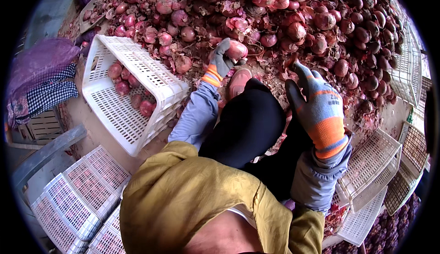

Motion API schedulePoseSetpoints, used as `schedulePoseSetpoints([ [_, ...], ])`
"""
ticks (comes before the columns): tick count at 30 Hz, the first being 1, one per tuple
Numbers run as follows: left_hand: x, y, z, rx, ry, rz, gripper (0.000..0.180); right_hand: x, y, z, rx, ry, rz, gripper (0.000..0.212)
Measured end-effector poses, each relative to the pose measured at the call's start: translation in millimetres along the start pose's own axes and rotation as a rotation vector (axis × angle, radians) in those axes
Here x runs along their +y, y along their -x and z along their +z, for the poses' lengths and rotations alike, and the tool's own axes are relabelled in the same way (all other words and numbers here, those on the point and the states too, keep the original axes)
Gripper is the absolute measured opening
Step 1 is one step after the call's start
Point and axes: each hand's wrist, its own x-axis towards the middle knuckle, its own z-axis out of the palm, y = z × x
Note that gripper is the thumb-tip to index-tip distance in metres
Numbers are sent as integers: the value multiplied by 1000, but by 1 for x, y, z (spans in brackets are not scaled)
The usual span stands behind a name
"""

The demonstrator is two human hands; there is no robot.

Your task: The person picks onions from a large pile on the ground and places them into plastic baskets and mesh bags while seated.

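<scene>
L hand, in a grey knit glove w/ orange cuff [220, 57], is closed round one red-purple, papery-skinned onion [237, 50]; thumb and fingers come at it from its L end, w/ a dark fingertip showing just under it. Onion sits at the far R edge of that grip, approx. mid-view, above the pink shoe [239, 80]; its long axis runs roughly L–R, R end dipping a bit. R hand, in a grey-blue glove w/ orange bands [314, 93], is well apart to the R and a little nearer the body, thumb and index wide w/ a gap betw. them; a small reddish-brown bit is at the index tip, can't tell if it's held or lying behind. Key relation, I'd judge: onion's free R end faces the R hand, while the white slotted plastic crate [158, 73], tipped w/ its open side to the L, is on the other side of the L hand. So L is the nearer hand to both onion and crate. A few loose red onions [122, 87] lie in the crate; the big heap of red onions [324, 21] spreads beyond both hands.
</scene>
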Motion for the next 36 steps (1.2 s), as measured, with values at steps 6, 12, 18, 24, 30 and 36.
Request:
schedulePoseSetpoints([
  [6,24,37,46,-37,158,23,51,9,6,3,40,30,-3,36],
  [12,83,77,57,-235,67,51,55,24,15,7,83,-5,10,37],
  [18,178,104,3,-650,523,434,48,37,20,8,84,-19,35,36],
  [24,140,61,-25,440,-187,398,37,35,19,1,75,-160,61,35],
  [30,60,14,-130,1207,-1907,-167,71,24,10,-3,38,-108,45,35],
  [36,46,11,-162,848,-1335,18,59,19,3,-4,16,-92,30,37],
])
